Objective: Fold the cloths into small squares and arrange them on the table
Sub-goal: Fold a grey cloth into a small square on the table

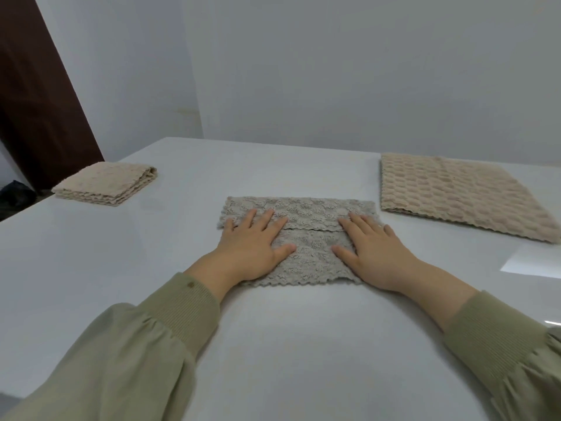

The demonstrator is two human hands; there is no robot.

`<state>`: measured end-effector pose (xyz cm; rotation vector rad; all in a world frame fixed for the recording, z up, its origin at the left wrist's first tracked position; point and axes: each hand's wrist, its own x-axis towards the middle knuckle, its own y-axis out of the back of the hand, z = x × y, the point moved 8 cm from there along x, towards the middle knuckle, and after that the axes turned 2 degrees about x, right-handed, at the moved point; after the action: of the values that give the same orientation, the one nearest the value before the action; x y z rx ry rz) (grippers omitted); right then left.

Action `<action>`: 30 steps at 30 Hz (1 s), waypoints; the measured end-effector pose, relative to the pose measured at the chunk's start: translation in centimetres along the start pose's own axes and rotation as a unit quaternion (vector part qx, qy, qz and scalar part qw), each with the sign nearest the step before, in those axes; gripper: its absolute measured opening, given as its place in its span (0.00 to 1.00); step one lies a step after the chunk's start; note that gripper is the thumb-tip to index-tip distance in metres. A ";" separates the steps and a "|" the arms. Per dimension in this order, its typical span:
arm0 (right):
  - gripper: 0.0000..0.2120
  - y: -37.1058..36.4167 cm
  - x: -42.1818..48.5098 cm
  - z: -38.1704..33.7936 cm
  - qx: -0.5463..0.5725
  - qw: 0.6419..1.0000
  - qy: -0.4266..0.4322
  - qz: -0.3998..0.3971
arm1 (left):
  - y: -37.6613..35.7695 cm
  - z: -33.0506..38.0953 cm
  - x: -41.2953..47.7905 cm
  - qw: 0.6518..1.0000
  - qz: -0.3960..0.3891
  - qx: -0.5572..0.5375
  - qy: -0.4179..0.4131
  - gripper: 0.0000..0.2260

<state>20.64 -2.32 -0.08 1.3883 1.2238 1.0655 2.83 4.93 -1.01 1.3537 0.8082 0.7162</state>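
- The grey, bumpy, soft cloth with wavy edges (299, 238) is lying in the middle of the smooth white counter (273, 344), right in front of the person.
- It is looking half done: one flap is lying over the rest, and a wavy edge is running across the middle of it.
- The left hand (252, 249) is lying flat on the left part of the cloth. Its grip is loose, with the fingers spread out and pinching nothing.
- The right hand (375, 253) is lying flat on the right part. Its grip is loose too, only pressing down.
- What could go wrong: the counter is looking shiny and slippery, so the cloth may be sliding if the hands push sideways.
- The flap may be popping back up when the hands lift, because the cloth is fluffy.
- The edges are not lining up all the way, so the next fold may be coming out crooked, not square.
- There are no boxes, baskets or trays here, so nothing is sitting inside anything.
- A small folded stack of tan fluffy cloth (106, 185) is resting far to the left, well apart from the hands.
- A big flat tan cloth with a bumpy pattern (455, 192) is waiting near the right, not folded small yet.
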 end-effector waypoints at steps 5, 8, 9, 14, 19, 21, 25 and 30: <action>0.27 1.3 2.9 0.4 0.056 0.997 0.016 0.059 | 1.1 -0.3 0.8 0.997 0.055 -0.041 0.018 0.29; 0.18 3.1 2.7 1.1 0.099 0.982 0.012 0.162 | 2.7 -2.2 0.4 0.984 0.155 -0.084 0.029 0.23; 0.16 3.4 2.4 1.6 0.093 0.978 0.002 0.185 | 3.1 -3.2 0.4 0.978 0.175 -0.105 0.037 0.21; 0.10 3.9 2.2 4.5 0.085 0.968 -0.070 0.228 | 4.1 -6.5 0.0 0.959 0.213 -0.161 0.092 0.14; 0.08 5.4 1.1 4.9 0.093 0.938 -0.071 0.326 | 6.3 -6.2 -1.3 0.923 0.331 -0.177 0.080 0.08; 0.09 6.7 -0.3 5.0 0.109 0.915 -0.081 0.381 | 7.6 -5.3 -2.8 0.897 0.394 -0.197 0.029 0.06; 0.06 7.1 -2.1 5.3 0.171 0.906 -0.093 0.377 | 7.5 -3.9 -3.8 0.913 0.339 -0.223 -0.051 0.06; 0.10 4.7 -2.6 6.6 0.189 0.943 -0.124 0.246 | 4.5 -4.0 -2.9 0.967 0.146 -0.196 -0.072 0.12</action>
<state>27.53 -5.80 3.47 2.1366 0.9434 0.9697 -2.07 5.13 3.57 1.1550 0.3269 0.9398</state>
